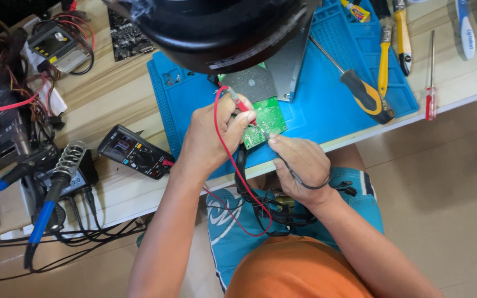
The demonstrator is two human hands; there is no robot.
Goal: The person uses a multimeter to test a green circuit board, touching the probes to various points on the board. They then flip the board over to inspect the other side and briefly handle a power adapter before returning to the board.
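A green circuit board (267, 118) lies on a blue work mat (327, 99) near the table's front edge. My left hand (213, 135) grips a red test probe (242, 105), its tip touching the board. My right hand (299, 163) pinches a black test probe (274, 149), its tip also on the board. Red and black leads loop down over my lap. A black multimeter (134, 152) sits left of my left hand on the wooden table.
A large black round object (222, 27) hangs over the mat's back. A yellow-handled screwdriver (362, 94), other tools and a small red screwdriver (430, 99) lie at right. A soldering iron in its coil stand (62, 171), cables and electronics crowd the left.
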